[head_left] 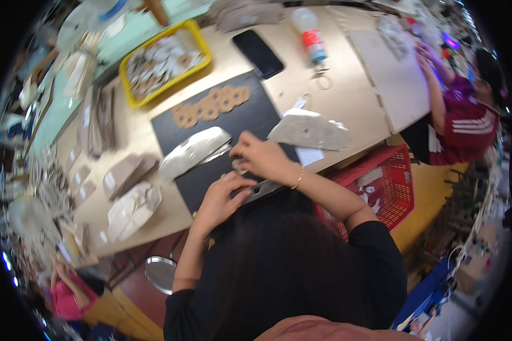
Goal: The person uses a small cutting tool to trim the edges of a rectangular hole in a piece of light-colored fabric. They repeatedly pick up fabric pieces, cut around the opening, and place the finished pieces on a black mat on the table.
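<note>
At the near edge of a black mat point(184, 135), my two hands work close together. My left hand point(221, 198) has its fingers bent and its thumb against the end of a silver-grey flat piece point(265, 188) with a small dark hole. Just above, my right hand point(263, 159) is closed in a pinch; what sits between its fingertips is too small to make out. One shiny silver curved piece point(194, 150) lies on the mat left of my right hand. Another silver piece point(312, 131) with a hole lies to the right. A row of brown round cut-outs point(210, 105) lies farther back.
A yellow tray point(128, 94) of small white and brown pieces stands back left. Behind the mat lie a phone point(258, 53) and a bottle point(311, 38). Brown and white stacks point(134, 210) are at left. A red basket point(401, 187) stands right; a co-worker point(466, 113) sits beyond.
</note>
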`<state>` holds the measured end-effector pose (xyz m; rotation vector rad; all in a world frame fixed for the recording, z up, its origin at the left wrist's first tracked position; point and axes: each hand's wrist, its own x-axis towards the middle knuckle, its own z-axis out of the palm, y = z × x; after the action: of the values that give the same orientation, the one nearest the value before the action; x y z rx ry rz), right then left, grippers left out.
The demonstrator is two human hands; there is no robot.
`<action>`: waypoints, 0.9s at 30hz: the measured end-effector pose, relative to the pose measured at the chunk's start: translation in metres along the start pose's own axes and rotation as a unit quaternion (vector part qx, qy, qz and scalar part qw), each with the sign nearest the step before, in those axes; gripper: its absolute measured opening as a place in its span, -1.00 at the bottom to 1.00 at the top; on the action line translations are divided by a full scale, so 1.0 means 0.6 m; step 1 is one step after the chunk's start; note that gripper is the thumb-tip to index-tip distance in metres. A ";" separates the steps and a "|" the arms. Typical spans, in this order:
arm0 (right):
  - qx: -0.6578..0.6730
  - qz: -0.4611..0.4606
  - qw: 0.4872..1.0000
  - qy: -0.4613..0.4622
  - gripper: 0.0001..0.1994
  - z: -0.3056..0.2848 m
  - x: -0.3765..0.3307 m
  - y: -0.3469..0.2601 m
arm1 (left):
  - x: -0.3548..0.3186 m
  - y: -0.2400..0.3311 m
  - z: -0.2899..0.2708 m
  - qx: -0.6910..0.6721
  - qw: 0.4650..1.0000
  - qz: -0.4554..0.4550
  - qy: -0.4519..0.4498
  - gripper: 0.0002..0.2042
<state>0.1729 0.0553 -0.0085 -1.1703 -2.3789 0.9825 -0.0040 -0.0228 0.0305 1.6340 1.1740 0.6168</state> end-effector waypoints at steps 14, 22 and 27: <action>0.128 0.146 0.964 -0.180 -0.70 -0.096 -0.057 0.026 | -0.004 -0.035 -0.007 -0.224 0.943 -0.243 0.040 -0.62; 0.145 0.152 0.967 -0.145 -0.69 -0.083 -0.059 0.028 | -0.004 -0.051 0.009 -0.277 0.925 -0.247 0.080 -0.45; 0.136 0.164 0.966 -0.144 -0.69 -0.082 -0.060 0.030 | -0.006 -0.051 0.012 -0.275 0.926 -0.244 0.085 -0.45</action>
<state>0.2320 0.0569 0.0150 -1.4205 -2.1935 1.6310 -0.0121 -0.0277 0.0001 0.7871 1.3219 0.6902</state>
